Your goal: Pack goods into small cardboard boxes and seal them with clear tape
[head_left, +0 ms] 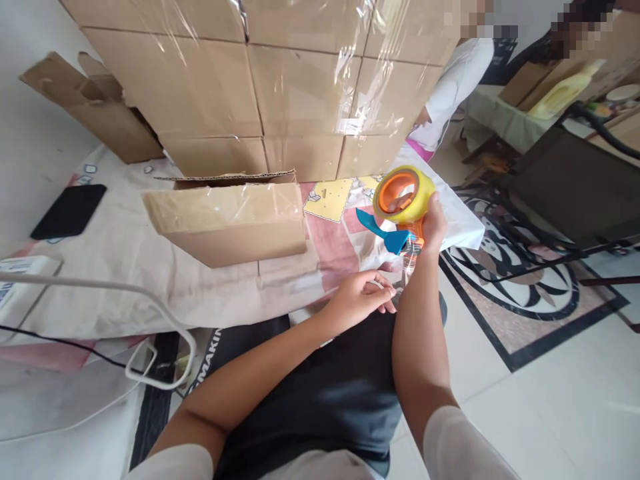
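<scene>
My right hand (434, 225) is wrapped around a tape dispenser (395, 241) with an orange frame and a blue blade guard. A yellowish roll of packing tape (426, 190) is mounted on it. From the dispenser a clear strip of tape (409, 263) hangs down toward my left hand (369, 297). My left thumb and fingers are closed at the strip's lower end, above my lap. A small cardboard box (237, 240) lies on the cloth-covered table to the left of both hands, with shiny tape along its upper side and a raised flap edge behind.
Behind the box rises a stack of taped cartons (305, 87). An open carton (100, 117) and a black phone (70, 211) are at the left. A white metal tube (170, 300) juts in at lower left. Another person's sleeve (463, 87) shows behind the stack; a dark chair (560, 180) stands right.
</scene>
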Available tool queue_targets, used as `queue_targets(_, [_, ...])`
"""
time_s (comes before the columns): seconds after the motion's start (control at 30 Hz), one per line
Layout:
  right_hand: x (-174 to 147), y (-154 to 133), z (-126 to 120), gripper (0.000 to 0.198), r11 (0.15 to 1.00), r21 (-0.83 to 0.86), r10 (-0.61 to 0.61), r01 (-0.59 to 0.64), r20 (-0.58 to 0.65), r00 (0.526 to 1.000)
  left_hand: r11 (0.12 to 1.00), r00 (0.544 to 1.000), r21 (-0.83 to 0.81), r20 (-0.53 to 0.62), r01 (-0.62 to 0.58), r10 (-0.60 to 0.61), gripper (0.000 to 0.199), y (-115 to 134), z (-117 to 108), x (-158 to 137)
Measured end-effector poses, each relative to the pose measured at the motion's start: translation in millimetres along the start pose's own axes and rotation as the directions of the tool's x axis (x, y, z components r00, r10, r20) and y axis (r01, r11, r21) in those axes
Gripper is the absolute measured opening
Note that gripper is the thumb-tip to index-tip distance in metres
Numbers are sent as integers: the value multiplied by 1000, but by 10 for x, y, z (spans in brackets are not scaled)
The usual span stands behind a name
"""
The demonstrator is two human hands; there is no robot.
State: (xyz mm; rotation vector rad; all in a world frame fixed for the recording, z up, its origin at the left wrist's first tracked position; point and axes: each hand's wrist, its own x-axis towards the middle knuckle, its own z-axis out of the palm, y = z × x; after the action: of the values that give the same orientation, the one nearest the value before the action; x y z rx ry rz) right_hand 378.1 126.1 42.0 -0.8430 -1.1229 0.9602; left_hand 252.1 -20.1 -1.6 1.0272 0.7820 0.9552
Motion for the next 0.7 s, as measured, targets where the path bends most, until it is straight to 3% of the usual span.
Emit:
queue_targets(0.13, [18,41,-128,54,995,88,43,-55,141,989,998,1000,56,2,11,-11,17,-48,84,-39])
queue_targets(0.27, [0,72,-182,50,990,137,18,-34,117,993,991,1000,135,5,24,-25,68,-52,25,-34])
queue_targets(0.43, [5,62,-196,43,991,116,-72,68,27,997,974,996,223,82,25,-44,36,67,-42,-68])
queue_targets(0.53, [3,51,-211,44,986,78,-146,144,11,989,971,992,235,108,34,-61,33,201,-19,-154])
queue_targets(0.7, [-79,56,-207,49,977,-65,-198,205,93,976,970,991,227,72,92,-111,31,472,24,-318])
